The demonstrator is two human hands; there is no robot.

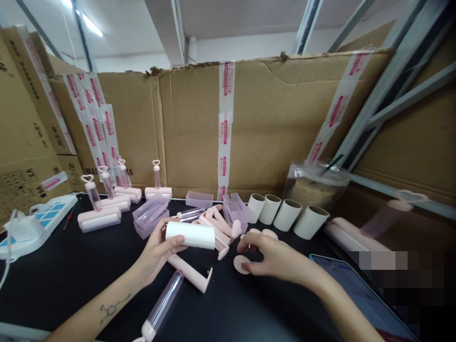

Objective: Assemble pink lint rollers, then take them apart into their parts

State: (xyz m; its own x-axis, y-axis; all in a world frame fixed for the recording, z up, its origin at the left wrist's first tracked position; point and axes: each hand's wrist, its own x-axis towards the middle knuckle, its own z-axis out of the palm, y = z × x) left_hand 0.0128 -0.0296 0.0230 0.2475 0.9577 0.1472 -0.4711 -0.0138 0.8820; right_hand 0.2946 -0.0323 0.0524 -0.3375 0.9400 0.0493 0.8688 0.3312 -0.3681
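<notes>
In my left hand (158,247) is a white lint roller refill (192,235), gripped level between thumb and fingers. My right hand (269,256) is curled at a round pink end cap (239,264), its thumb lying over the cap's face; the other fingertips are partly hidden. Below the refill lies a pink lint roller body (192,274), an upright end piece at its right end. A clear tube handle (164,301) with a pink end slants from it towards the near edge. More pink caps (270,233) lie behind my right hand.
Several white refills (309,222) stand at the back right, near a plastic bag (313,185). Pink parts (217,225) and purple covers (151,213) lie mid-table. Assembled lint rollers (99,216) and a power strip (46,221) are left; a tablet-like screen (356,289) is right.
</notes>
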